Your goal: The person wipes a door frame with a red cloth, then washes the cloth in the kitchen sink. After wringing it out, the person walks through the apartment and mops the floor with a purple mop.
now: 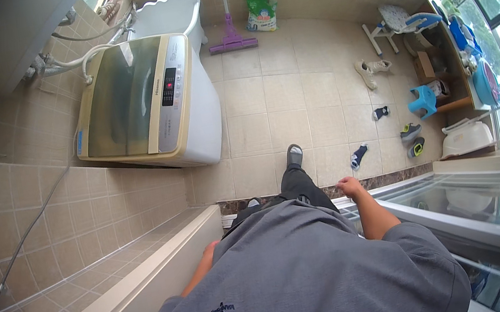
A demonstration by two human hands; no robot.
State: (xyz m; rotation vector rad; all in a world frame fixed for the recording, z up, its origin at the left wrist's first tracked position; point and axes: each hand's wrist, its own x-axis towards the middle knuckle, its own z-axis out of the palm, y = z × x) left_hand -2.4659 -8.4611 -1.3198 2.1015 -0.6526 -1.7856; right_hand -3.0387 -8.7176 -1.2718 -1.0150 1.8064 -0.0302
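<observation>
My left hand (211, 247) hangs at my left side, partly hidden by the grey shirt, so its fingers are hard to make out. Out to my right, my right hand (348, 187) has its fingers curled in, and nothing shows in it. One foot in a grey slipper (295, 155) is forward on the tiled floor (288, 130), past a dark stone threshold (392, 177). Ahead on the left stands a top-loading Hisense washing machine (141, 99), its tinted lid down and a red light lit on its panel. A dark sock (359, 156) lies beyond my right hand.
A purple mop (232, 40) and a green bag (261, 12) rest by the far wall, near a white tub (167, 16). Along the right are pale shoes (369, 72), another sock (380, 113), a blue stool (422, 101) and dark sneakers (410, 131). A glass door (465, 194) borders my right.
</observation>
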